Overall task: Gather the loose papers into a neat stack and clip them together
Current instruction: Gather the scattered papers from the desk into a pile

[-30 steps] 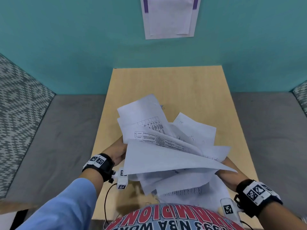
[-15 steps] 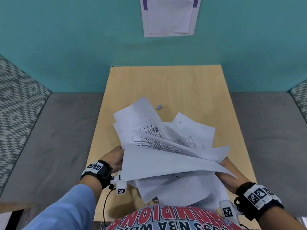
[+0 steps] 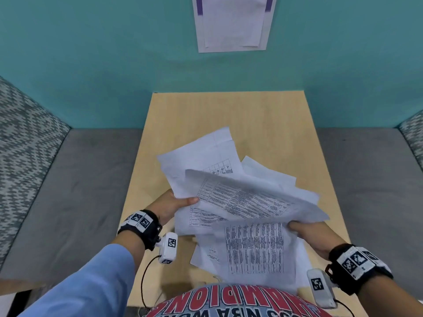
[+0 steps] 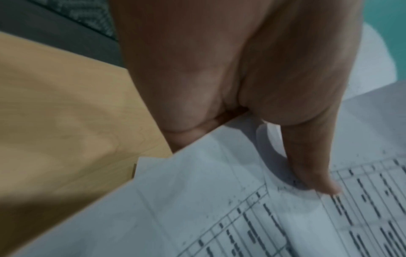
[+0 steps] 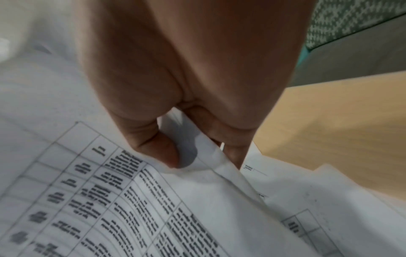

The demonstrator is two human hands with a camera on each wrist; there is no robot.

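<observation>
Papers are now turned printed-side up: half a second ago the top sheet showed its blank back and hung as a fold; now the table print faces the head camera. The small clip visible on the desk beyond the bundle half a second ago is now out of sight, presumably covered by the far sheets.

Left hand grips the left edge of the bundle, thumb laid on top and fingers curled beneath. The bundle is held above the near half of the desk, sheets fanned at differing angles and edges unaligned. Right hand pinches the right edge, thumb on the printed face and fingers behind.

Judgement: gathering is done, squaring is not. The long axis of the top sheet runs from the left hand toward the right edge of the desk, tilted slightly away; lower sheets point toward the far left corner and the near edge. Edges need tapping square before clipping.
</observation>
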